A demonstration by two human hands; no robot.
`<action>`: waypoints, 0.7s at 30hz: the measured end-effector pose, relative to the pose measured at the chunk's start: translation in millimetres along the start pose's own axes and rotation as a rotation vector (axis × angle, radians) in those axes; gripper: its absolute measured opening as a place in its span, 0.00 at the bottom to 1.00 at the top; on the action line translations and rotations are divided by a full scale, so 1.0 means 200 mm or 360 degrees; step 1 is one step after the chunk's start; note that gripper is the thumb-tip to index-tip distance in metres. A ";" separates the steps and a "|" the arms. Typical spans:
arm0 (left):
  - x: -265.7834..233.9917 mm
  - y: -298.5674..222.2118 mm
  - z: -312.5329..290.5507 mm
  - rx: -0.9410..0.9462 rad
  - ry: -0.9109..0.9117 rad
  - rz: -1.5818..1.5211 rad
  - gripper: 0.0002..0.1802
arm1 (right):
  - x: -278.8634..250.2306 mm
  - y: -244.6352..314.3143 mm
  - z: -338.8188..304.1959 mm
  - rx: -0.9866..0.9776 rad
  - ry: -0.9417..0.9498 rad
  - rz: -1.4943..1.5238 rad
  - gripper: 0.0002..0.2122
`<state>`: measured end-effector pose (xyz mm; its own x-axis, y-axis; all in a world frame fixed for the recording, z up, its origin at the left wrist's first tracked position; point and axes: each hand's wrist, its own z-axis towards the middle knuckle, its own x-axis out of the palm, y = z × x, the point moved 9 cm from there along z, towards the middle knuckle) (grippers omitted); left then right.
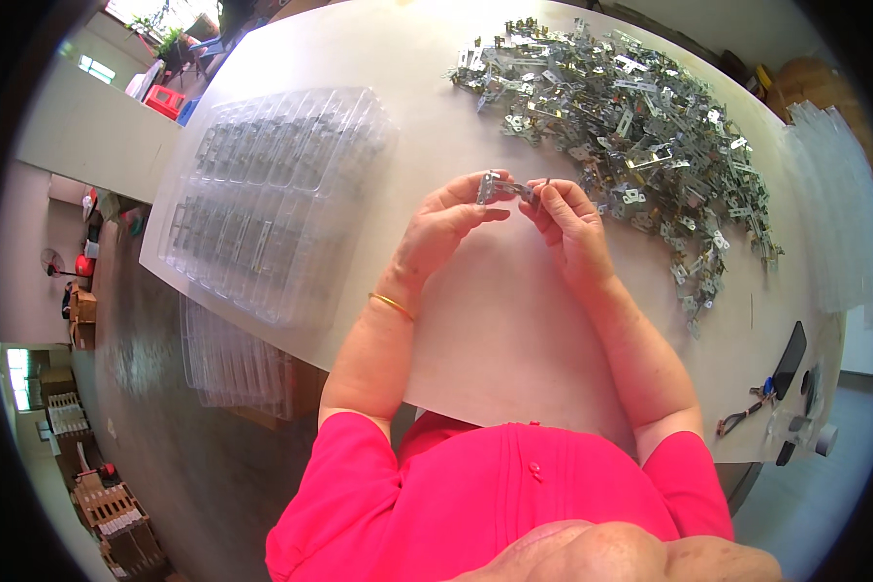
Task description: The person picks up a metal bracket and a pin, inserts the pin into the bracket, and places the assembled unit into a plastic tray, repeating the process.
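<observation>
in the middle of the frame, above a bare stretch of the pale table (514, 330), the left hand (446, 221) and the right hand (570, 225) are meeting around a small metal bracket (502, 186), which is sitting lifted off the surface. the left fingers are closing narrowly on its left end, thumb beneath and fingertips on top, and the right fingers are pinching its right end in the same tight way; a thin gold bangle (391, 306) is circling the left wrist. in the upper right of the frame a loose heap of metal brackets (630, 116) is spreading in a wide band that is curving down toward the table's right edge, its nearest pieces lying just beside the right hand; the parts are looking flat, stamped, shiny and sharp-cornered, with small holes. in the upper left a stack of clear plastic trays (281, 194) is lying near the table's left edge, glossy and ribbed into long compartments, well apart from the hands, with open tabletop between. below it, at the left edge, a second stack of clear trays (233, 364) is sitting lower than the tabletop. in the lower right, near the table's corner, a dark flat phone (791, 359) and pliers (747, 412) are lying well apart from both hands. the near table edge is running just in front of the pink shirt (495, 504).
</observation>
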<state>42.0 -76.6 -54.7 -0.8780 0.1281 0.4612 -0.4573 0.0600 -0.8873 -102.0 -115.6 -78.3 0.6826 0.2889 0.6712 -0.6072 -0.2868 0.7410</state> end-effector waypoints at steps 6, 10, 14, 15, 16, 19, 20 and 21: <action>0.03 -0.02 0.00 0.0173 0.0048 0.0190 0.20 | 0.04 -0.05 -0.02 0.0174 0.0018 0.0056 0.05; -0.03 -0.03 0.01 0.0239 -0.0120 0.0260 0.17 | 0.04 -0.04 -0.03 0.0019 -0.0111 -0.0165 0.06; -0.08 0.01 0.00 0.0078 -0.0154 0.0210 0.16 | 0.07 0.02 -0.05 -0.0141 -0.0029 -0.0518 0.07; -0.07 0.00 0.00 0.0068 -0.0146 0.0210 0.16 | 0.09 0.02 -0.06 -0.0070 0.0002 -0.0579 0.07; -0.06 0.01 -0.01 -0.0015 -0.0214 0.0265 0.16 | 0.10 0.01 -0.07 0.0001 0.0032 -0.0639 0.07; -0.05 0.02 -0.03 -0.0149 -0.0268 0.0326 0.17 | 0.11 0.02 -0.07 -0.0040 0.0010 -0.0731 0.07; -0.05 0.03 -0.03 -0.0190 -0.0260 0.0329 0.17 | 0.11 0.02 -0.07 -0.0039 0.0000 -0.0728 0.07; -0.05 0.03 -0.03 -0.0199 -0.0253 0.0330 0.17 | 0.10 0.02 -0.07 -0.0043 0.0000 -0.0752 0.07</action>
<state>47.8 -72.0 -65.2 -0.9665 -0.0058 0.2565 -0.2536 0.1719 -0.9519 -96.9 -98.6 -61.0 0.8868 0.3820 0.2601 -0.2403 -0.0997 0.9656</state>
